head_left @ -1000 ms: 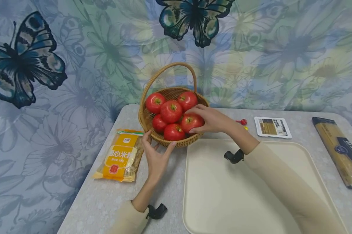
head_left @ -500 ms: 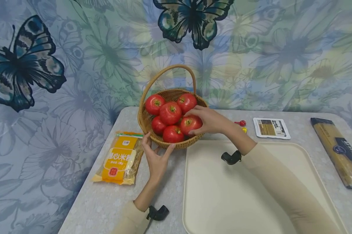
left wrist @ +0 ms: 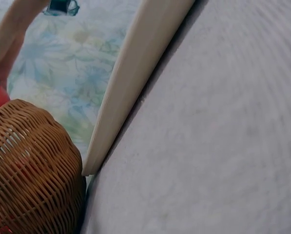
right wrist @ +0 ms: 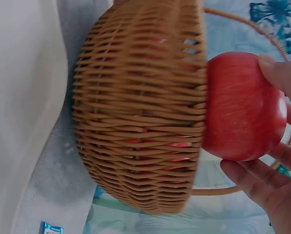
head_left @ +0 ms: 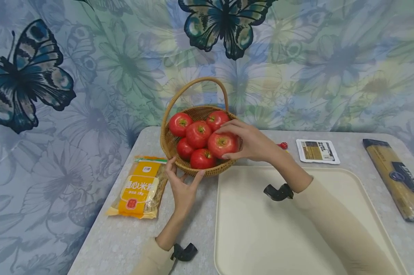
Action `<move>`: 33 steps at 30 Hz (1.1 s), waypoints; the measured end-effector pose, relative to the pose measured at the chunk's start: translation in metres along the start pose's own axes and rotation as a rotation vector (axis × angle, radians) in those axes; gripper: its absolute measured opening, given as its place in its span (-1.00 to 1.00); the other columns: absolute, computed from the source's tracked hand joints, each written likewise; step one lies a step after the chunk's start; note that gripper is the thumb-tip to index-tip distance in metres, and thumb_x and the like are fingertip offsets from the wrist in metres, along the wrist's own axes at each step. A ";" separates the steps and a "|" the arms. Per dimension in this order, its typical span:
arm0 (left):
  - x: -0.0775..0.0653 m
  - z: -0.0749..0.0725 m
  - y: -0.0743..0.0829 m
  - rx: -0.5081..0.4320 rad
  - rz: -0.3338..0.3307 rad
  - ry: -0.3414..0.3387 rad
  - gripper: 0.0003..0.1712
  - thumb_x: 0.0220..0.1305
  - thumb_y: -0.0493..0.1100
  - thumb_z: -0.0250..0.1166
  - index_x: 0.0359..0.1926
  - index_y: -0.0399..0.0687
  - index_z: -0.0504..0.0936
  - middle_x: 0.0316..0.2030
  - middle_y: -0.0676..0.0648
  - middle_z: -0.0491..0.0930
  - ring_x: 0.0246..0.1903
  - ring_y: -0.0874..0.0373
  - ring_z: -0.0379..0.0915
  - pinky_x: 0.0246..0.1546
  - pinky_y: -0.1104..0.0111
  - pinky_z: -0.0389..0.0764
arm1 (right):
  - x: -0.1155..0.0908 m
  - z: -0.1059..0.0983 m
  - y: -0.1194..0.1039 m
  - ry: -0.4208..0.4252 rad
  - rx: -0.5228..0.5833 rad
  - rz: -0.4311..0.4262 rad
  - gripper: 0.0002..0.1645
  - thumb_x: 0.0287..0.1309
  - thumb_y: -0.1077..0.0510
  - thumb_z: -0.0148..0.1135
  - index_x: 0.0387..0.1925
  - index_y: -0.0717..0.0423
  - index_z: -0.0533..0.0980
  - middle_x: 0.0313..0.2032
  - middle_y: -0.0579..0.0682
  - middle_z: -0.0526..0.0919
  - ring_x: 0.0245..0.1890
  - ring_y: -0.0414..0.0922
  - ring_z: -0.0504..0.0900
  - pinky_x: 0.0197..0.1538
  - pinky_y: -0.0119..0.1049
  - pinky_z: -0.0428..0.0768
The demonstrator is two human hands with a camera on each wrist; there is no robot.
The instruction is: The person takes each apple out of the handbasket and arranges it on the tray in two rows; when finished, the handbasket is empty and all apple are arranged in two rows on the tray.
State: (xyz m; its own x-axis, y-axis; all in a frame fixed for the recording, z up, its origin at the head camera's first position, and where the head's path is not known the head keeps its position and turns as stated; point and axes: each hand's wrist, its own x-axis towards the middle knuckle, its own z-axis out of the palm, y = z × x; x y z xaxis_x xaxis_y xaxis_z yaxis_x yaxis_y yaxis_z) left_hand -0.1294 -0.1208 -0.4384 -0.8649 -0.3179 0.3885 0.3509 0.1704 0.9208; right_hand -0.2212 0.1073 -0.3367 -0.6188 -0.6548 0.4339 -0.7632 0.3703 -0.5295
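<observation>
A wicker basket with a tall arched handle holds several red apples and stands at the back of the table. My right hand grips one red apple, fingers over its far side and thumb at its near side. In the right wrist view this apple sits up at the basket's rim, its upper half clear of the wicker. My left hand holds the basket's front side, thumb and fingers spread along the rim. Some of its fingertips are hidden beneath the wicker. The left wrist view shows the basket but not that hand.
A large cream tray lies right of the basket, under my right forearm. A yellow noodle bag lies at left. Behind the tray are a red-wrapped candy and a flat white packet. A long brown package lies far right.
The gripped apple has risen slightly toward me in the right hand and now overlaps its neighbours more. My left hand stays on the basket. The whole view has shifted a little.
</observation>
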 end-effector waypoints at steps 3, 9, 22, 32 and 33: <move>0.000 -0.001 0.000 -0.011 0.003 -0.005 0.01 0.05 -0.32 0.47 0.35 -0.36 -0.01 0.39 -0.32 0.00 0.41 -0.30 -0.01 0.14 -0.13 0.38 | -0.013 -0.007 -0.008 0.046 0.011 -0.008 -0.25 -0.14 0.07 0.59 0.16 0.01 0.51 0.16 -0.01 0.52 0.16 -0.06 0.51 0.06 -0.11 0.62; 0.000 0.000 0.001 -0.011 0.001 -0.005 -0.01 0.05 -0.32 0.47 0.35 -0.33 0.00 0.39 -0.31 -0.01 0.41 -0.30 -0.02 0.12 -0.12 0.39 | -0.055 -0.021 -0.012 0.111 0.004 0.027 -0.19 -0.23 0.15 0.64 0.16 0.00 0.52 0.16 -0.01 0.53 0.19 -0.05 0.48 -0.03 -0.11 0.67; 0.000 -0.001 0.000 -0.012 -0.011 -0.006 0.00 0.06 -0.30 0.47 0.36 -0.31 -0.01 0.38 -0.24 -0.01 0.41 -0.29 -0.02 0.14 -0.13 0.38 | -0.124 0.028 0.023 -0.017 0.143 0.151 -0.24 -0.16 0.07 0.62 0.14 -0.02 0.48 0.13 -0.07 0.53 0.12 -0.12 0.51 -0.06 -0.23 0.67; 0.001 -0.002 -0.003 -0.022 -0.010 -0.017 0.00 0.08 -0.29 0.46 0.36 -0.31 -0.01 0.39 -0.24 -0.02 0.41 -0.30 -0.03 0.15 -0.11 0.37 | -0.120 0.054 0.026 -0.073 0.155 0.144 -0.25 -0.16 0.07 0.61 0.12 -0.01 0.46 0.08 -0.10 0.50 0.07 -0.15 0.51 -0.02 -0.29 0.65; 0.001 -0.002 -0.003 -0.020 -0.010 -0.017 0.00 0.08 -0.28 0.46 0.36 -0.31 -0.01 0.39 -0.24 -0.02 0.41 -0.30 -0.03 0.15 -0.11 0.37 | -0.119 0.054 0.025 -0.082 0.149 0.151 -0.24 -0.15 0.07 0.61 0.13 -0.02 0.45 0.09 -0.11 0.50 0.08 -0.16 0.51 -0.02 -0.29 0.64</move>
State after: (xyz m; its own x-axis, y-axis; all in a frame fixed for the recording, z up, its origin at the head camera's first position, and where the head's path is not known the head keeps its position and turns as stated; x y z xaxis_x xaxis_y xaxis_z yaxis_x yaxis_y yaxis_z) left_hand -0.1304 -0.1239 -0.4408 -0.8743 -0.3036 0.3788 0.3492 0.1487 0.9252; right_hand -0.1567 0.1592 -0.4413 -0.7022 -0.6530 0.2839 -0.6232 0.3708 -0.6886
